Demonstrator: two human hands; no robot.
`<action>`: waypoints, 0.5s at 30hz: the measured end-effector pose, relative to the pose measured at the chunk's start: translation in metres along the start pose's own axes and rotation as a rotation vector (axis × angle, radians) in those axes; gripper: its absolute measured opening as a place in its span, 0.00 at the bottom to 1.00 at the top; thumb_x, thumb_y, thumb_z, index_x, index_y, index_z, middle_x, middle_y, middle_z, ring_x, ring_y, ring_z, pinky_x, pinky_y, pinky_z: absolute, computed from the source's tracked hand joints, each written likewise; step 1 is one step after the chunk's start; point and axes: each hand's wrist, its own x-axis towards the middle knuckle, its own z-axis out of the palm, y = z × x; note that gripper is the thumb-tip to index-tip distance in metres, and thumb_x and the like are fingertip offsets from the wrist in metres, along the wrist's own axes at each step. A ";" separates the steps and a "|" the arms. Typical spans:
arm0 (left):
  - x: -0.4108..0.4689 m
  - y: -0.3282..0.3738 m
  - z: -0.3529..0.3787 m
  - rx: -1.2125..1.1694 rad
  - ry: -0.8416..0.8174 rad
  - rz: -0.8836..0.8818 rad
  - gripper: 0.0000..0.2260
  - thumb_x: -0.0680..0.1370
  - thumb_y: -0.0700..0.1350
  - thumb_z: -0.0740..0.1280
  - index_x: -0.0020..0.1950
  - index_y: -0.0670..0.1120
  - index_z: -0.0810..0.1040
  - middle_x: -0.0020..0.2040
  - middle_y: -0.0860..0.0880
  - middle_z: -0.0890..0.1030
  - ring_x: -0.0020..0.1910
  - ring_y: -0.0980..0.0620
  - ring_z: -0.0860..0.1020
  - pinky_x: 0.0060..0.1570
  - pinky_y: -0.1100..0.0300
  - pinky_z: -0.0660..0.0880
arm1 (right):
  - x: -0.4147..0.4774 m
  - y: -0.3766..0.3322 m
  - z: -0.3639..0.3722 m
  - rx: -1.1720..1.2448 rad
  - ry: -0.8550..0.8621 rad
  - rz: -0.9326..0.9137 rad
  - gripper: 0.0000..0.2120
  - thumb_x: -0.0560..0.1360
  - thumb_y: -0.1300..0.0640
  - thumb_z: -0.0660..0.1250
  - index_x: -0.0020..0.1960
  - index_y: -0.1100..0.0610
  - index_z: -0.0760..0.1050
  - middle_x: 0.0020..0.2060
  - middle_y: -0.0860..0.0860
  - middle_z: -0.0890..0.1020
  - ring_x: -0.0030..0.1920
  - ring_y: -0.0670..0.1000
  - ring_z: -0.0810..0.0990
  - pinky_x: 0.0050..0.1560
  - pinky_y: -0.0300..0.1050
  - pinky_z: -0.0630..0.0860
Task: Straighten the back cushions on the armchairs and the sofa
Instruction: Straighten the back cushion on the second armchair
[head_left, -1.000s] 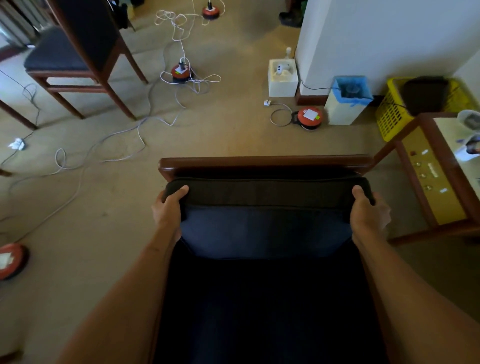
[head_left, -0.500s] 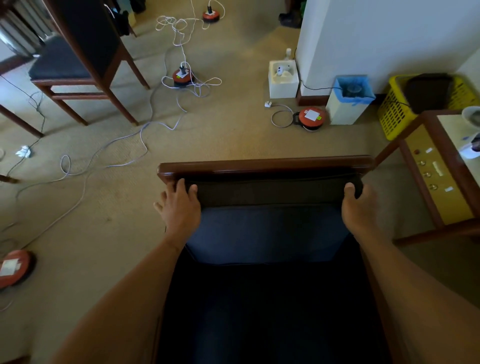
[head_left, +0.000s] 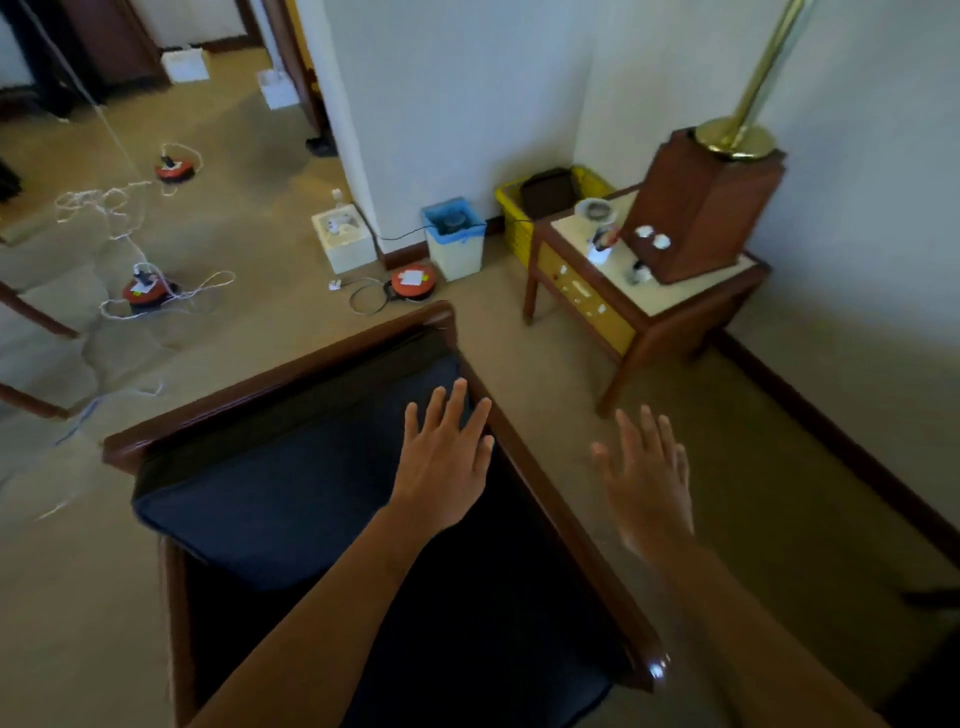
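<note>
- Here my left hand (head_left: 448, 462) lies flat, fingers spread and gripping nothing, on the right-hand end of the dark navy fabric back cushion (head_left: 291, 467) of the dark-wood-framed armchair (head_left: 280, 371).
- I judge the open palm is there to press and smooth the cushion rather than lift it, since a flat hand pushes the padding back against the frame.
- My right hand (head_left: 649, 478) hangs open and empty in the air beyond the chair's right arm rail, over the tan carpet (head_left: 753, 493), touching nothing; it looks blurred, so I cannot tell exactly how its fingers sit.
- The cushion leans against the wooden top rail, its upper edge running roughly in line with that rail, which suggests to me that this chair is close to done.
- Below it, the dark seat cushion (head_left: 467, 623) fills the frame; my forearms cross above it.
- To the right, well apart from the chair, stands a brown wooden side table with a pale top (head_left: 691, 296), carrying a dark wooden lamp base with a brass pole (head_left: 706, 208) and some small items.
- A white bin with a blue liner (head_left: 454, 239) and a yellow plastic basket (head_left: 511, 208) sit against the white wall.
- Orange cable reels with loose white cords (head_left: 145, 291) litter the carpet on the left, a tripping risk on the way to other seats.
- The other armchairs and the sofa are out of view, so I reckon much of the task remains.
</note>
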 end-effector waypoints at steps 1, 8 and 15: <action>-0.001 0.030 0.002 -0.001 -0.009 0.062 0.25 0.89 0.55 0.53 0.86 0.51 0.60 0.88 0.43 0.52 0.86 0.38 0.51 0.82 0.35 0.50 | -0.019 0.023 -0.017 -0.003 0.027 0.023 0.30 0.85 0.38 0.49 0.84 0.48 0.52 0.84 0.51 0.49 0.83 0.52 0.41 0.81 0.55 0.41; -0.040 0.245 0.032 -0.011 -0.083 0.416 0.25 0.88 0.56 0.55 0.84 0.50 0.62 0.87 0.41 0.56 0.85 0.37 0.55 0.82 0.34 0.52 | -0.162 0.189 -0.110 0.008 0.175 0.273 0.31 0.84 0.36 0.45 0.84 0.44 0.46 0.84 0.48 0.41 0.82 0.50 0.33 0.81 0.54 0.35; -0.085 0.441 0.077 0.002 -0.127 0.732 0.28 0.85 0.59 0.50 0.82 0.51 0.69 0.85 0.41 0.63 0.83 0.37 0.62 0.79 0.33 0.58 | -0.283 0.338 -0.164 0.010 0.296 0.548 0.31 0.84 0.36 0.47 0.84 0.45 0.48 0.84 0.50 0.43 0.82 0.53 0.35 0.81 0.57 0.37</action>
